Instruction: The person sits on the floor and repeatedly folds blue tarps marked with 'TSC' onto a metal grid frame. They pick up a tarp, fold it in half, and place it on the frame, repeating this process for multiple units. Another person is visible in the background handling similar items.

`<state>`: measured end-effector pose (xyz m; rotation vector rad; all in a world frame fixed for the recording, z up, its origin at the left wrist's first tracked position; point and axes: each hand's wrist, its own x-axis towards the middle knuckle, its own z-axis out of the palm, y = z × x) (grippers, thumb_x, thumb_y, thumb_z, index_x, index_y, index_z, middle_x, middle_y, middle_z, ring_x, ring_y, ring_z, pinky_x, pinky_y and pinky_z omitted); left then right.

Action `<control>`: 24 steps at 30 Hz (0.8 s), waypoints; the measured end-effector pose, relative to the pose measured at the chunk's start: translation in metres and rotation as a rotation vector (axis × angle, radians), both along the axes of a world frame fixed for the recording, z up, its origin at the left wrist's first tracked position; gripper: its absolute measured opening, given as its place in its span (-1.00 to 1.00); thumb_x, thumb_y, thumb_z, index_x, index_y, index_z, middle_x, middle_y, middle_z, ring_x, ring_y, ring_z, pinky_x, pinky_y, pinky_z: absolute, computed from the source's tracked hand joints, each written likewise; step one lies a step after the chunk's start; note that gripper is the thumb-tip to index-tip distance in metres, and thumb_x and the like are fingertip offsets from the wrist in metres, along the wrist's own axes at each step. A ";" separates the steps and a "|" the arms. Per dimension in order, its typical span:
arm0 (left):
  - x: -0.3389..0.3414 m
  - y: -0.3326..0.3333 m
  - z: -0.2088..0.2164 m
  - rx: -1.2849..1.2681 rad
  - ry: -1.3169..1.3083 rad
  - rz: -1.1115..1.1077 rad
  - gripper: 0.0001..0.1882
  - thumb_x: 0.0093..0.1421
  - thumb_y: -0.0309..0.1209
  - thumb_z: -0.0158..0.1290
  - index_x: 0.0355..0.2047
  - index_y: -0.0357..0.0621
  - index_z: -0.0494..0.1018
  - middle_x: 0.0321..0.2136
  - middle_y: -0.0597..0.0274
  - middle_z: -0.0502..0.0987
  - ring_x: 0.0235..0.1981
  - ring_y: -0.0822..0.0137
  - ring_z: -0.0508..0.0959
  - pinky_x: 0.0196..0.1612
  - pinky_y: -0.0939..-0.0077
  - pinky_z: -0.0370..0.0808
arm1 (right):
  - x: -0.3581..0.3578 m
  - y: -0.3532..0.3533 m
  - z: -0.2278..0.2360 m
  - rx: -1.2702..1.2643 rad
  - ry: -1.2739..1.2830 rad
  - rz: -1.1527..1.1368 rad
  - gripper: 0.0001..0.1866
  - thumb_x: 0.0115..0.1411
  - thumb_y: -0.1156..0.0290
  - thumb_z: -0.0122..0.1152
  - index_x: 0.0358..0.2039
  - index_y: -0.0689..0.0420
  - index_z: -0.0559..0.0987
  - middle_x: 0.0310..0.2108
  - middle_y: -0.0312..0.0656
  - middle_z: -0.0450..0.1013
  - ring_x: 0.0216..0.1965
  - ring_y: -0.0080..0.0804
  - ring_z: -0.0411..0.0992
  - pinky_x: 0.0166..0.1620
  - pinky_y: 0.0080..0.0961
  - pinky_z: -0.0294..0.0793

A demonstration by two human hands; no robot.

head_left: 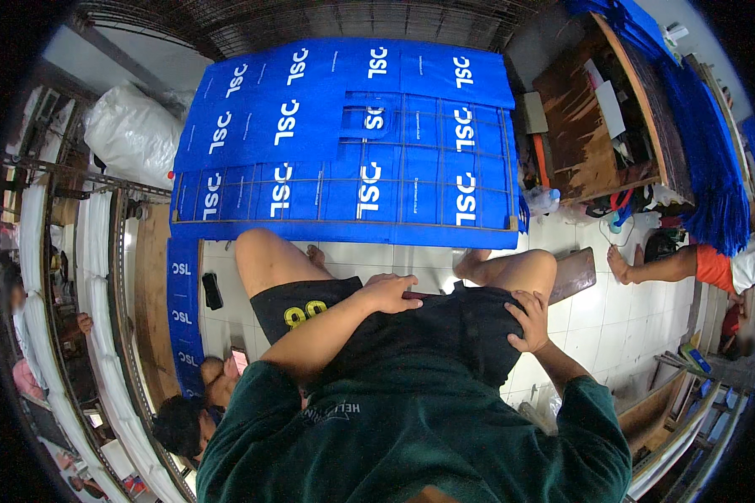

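My left hand (388, 293) rests on my lap over the black shorts (419, 335), its thumb and fingers apart. A thin dark-red strip (414, 295) shows in the gap by its fingertips; what it belongs to is hidden. On my right thigh, my right hand (528, 321) lies with fingers spread and nothing in it. Both hands are apart from the table in front of me. Blue printed fabric sheets (310, 126) cover that table, and a thin metal wire grid frame (403, 159) lies over their near right part.
At the right stands a worn wooden cabinet (583, 155) beside hanging blue fabric (705, 142). Left are a white plastic bundle (134, 130) and racks with white rolls (96, 243). A person (180, 427) with a phone (239, 361) sits lower left; another person's leg (663, 267) extends at right.
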<state>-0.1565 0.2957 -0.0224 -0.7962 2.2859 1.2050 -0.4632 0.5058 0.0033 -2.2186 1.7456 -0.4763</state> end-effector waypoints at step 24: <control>0.002 0.003 -0.012 -0.033 0.085 -0.020 -0.35 0.07 0.12 -0.03 0.05 -0.02 0.23 -0.20 -0.11 0.48 -0.11 -0.11 0.44 -0.05 0.08 0.35 | -0.002 0.002 0.002 -0.001 0.000 -0.001 -0.36 0.00 -0.16 -0.10 -0.06 0.07 0.41 0.01 0.01 0.26 0.08 -0.07 0.20 0.10 0.04 -0.04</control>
